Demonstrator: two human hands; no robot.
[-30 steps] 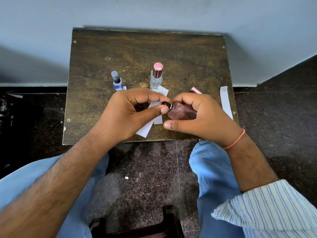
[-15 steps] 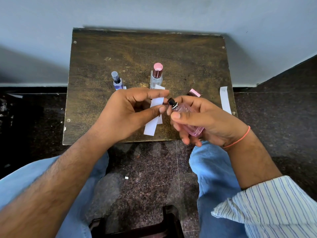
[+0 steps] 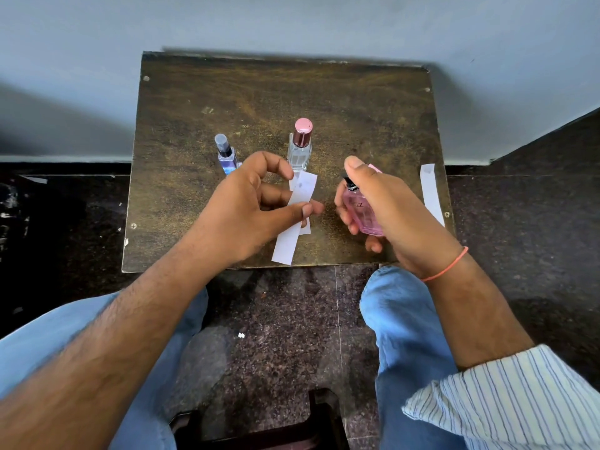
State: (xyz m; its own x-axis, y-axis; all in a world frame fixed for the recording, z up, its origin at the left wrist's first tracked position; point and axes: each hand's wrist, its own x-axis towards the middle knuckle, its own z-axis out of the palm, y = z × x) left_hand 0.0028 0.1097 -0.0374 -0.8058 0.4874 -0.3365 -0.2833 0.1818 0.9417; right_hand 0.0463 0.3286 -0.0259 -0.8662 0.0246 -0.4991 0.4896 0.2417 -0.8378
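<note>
My right hand [image 3: 386,206] grips a small pink perfume bottle [image 3: 362,211] upright, with the thumb up over its black spray nozzle. The nozzle faces left toward a white paper strip [image 3: 297,209] that my left hand [image 3: 256,206] pinches between thumb and fingers over the table. A faint wet spot shows near the strip's upper end. The two hands are a short gap apart.
On the small dark wooden table [image 3: 285,95] stand a blue bottle [image 3: 225,155] and a clear bottle with a pink cap [image 3: 300,144]. A pink cap [image 3: 375,168] lies behind my right thumb. Another paper strip [image 3: 430,193] lies at the right edge. A wall is just behind.
My hands have drawn apart. The right hand turned the pink bottle upright with the thumb on top; the left hand lifted the paper strip and now holds it in front of the nozzle.
</note>
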